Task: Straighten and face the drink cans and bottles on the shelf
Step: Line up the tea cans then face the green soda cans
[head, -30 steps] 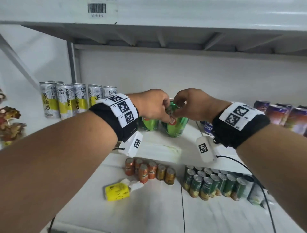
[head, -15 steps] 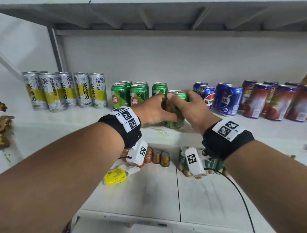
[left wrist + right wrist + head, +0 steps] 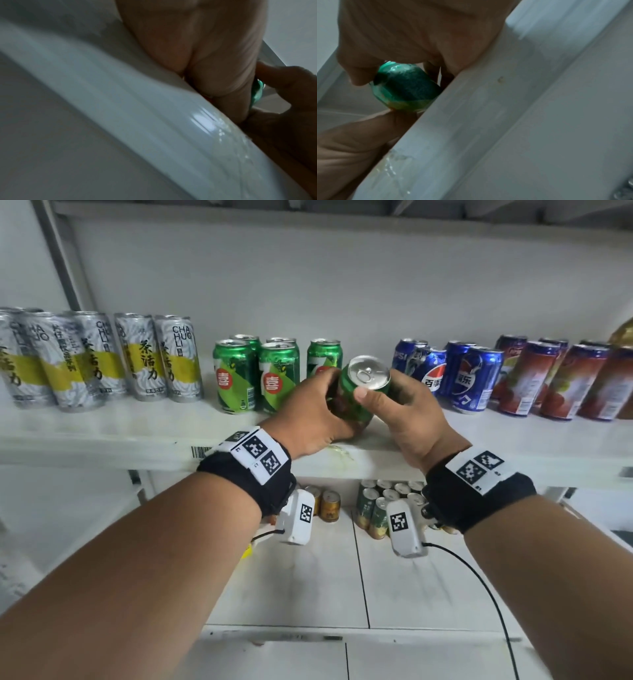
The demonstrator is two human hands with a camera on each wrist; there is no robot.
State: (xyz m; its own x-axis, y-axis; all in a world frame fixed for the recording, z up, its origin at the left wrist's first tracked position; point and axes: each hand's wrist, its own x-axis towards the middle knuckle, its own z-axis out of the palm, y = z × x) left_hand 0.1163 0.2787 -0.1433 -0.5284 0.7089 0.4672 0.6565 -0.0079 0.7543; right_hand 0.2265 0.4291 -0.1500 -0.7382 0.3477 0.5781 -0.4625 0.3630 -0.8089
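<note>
Head: I see the green 7-Up can (image 3: 356, 395) tilted toward me, silver top showing, gripped by my left hand (image 3: 308, 419) and right hand (image 3: 407, 412) at the shelf (image 3: 102, 436) front edge.
Left wrist: can (image 3: 257, 90) is a green sliver at 3 o'clock.
Right wrist: can (image 3: 406, 88) at 9 o'clock, against the shelf lip (image 3: 471, 108).

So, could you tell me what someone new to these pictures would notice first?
Most likely the green can at the middle of the shelf, tilted with its silver top toward the camera and gripped by the left hand and the right hand. Next, the upright rows either side: tall silver-and-yellow cans on the left, blue cola cans and red cans on the right.
</note>
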